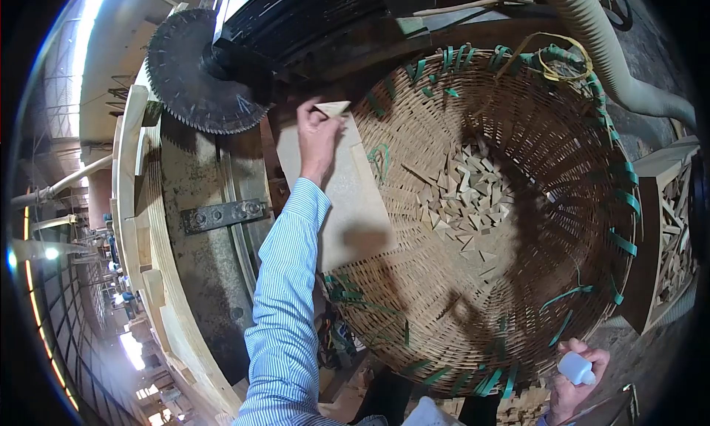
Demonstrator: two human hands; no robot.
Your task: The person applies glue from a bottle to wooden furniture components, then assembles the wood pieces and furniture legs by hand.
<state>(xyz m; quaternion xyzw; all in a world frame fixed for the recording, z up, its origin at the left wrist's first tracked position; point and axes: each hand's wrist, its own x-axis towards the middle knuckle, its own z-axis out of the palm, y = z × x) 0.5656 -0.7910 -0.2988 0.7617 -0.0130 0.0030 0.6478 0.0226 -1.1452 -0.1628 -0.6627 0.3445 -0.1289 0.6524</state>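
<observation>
My left hand [319, 141], at the end of a striped sleeve, pinches a small triangular wood block [333, 109]. It is above the far end of a pale board [347, 204], just right of a large circular saw blade [203, 71]. At the lower right, my right hand [580, 378] is closed around a small white plastic bottle [576, 368], beside the rim of a big wicker basket [458, 300]. Many triangular wood pieces [473, 189] lie in the bottom of the basket.
The toothed saw blade hangs from a dark machine housing [310, 19]. A metal bed with a bolted bracket [224, 217] and wooden rails [159, 256] lie to the left. A ribbed hose [606, 56] runs at upper right, above a box of wood scraps [673, 226].
</observation>
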